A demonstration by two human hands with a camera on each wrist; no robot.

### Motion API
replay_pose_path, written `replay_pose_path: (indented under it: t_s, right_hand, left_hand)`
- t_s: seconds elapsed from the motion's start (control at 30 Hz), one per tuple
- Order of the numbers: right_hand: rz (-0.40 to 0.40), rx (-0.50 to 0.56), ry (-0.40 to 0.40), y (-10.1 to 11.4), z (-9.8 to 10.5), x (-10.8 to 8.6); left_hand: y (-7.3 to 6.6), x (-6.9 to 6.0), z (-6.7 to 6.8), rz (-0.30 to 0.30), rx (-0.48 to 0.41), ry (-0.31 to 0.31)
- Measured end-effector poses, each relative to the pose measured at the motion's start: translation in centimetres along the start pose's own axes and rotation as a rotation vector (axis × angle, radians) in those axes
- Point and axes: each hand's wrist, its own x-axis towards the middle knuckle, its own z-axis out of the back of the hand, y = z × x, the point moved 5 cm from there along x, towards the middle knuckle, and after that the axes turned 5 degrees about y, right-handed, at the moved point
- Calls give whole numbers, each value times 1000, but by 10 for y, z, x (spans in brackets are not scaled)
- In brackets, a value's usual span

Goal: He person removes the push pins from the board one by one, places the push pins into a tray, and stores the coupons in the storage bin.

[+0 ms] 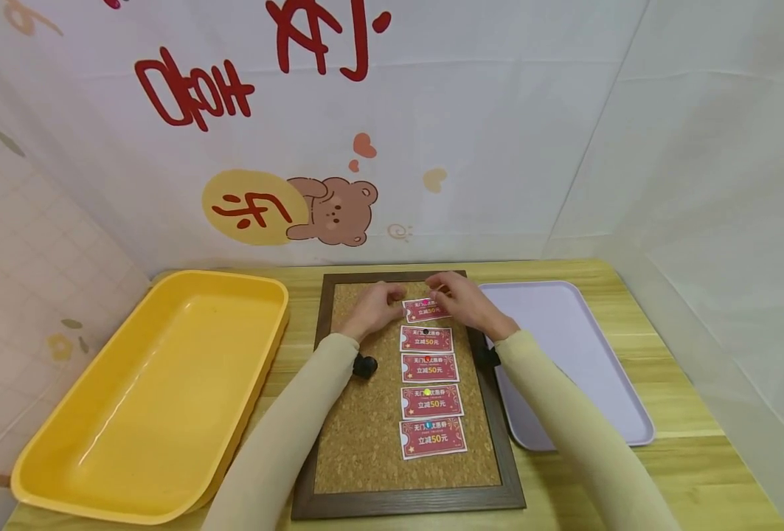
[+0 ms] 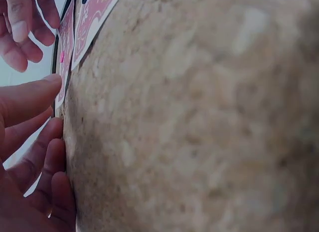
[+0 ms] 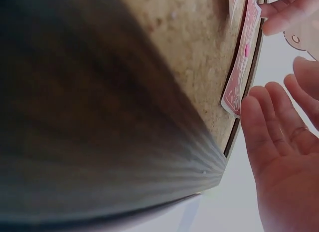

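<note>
Red-and-white coupons run in a column down a framed cork board (image 1: pixel 365 442). At the top coupon (image 1: pixel 428 310), which has a pink pin (image 1: pixel 425 302), my left hand (image 1: pixel 373 308) is by its left edge, fingers bent loosely and resting on the cork. My right hand (image 1: pixel 467 301) is over its right end, with fingers relaxed and parted. In the right wrist view the right hand (image 3: pixel 284 147) has its fingertips beside the coupon (image 3: pixel 237 87), holding nothing. The left wrist view has the left hand (image 2: pixel 35 157) with thumb near the coupon's edge. Lower coupons carry black, red, yellow and blue pins.
To the left of the board stands a yellow tray (image 1: pixel 146 391). A pale purple tray (image 1: pixel 584 354) lies to its right, partly under the right forearm. Behind the wooden table (image 1: pixel 684 391) hangs a white printed cloth (image 1: pixel 498 147).
</note>
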Motion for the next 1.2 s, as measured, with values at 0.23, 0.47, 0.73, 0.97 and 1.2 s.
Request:
replay_pose_path:
  t_s: [0.23, 0.47, 0.73, 0.97, 1.2]
  right_hand:
    - [-1, -60, 28, -5, -2, 9]
    - [-51, -83, 63, -8, -4, 16]
    - [-79, -121, 92, -5, -3, 19]
    - [-85, -183, 99, -3, -4, 25]
    - [-127, -177, 99, -3, -4, 25]
  left_hand:
    - [2, 4, -5, 16, 41, -44]
    - [-2, 4, -4, 11, 90, -57]
    - [-5, 2, -4, 31, 85, -65]
    - [-8, 4, -4, 25, 93, -86]
    - [-12, 6, -6, 12, 118, -95]
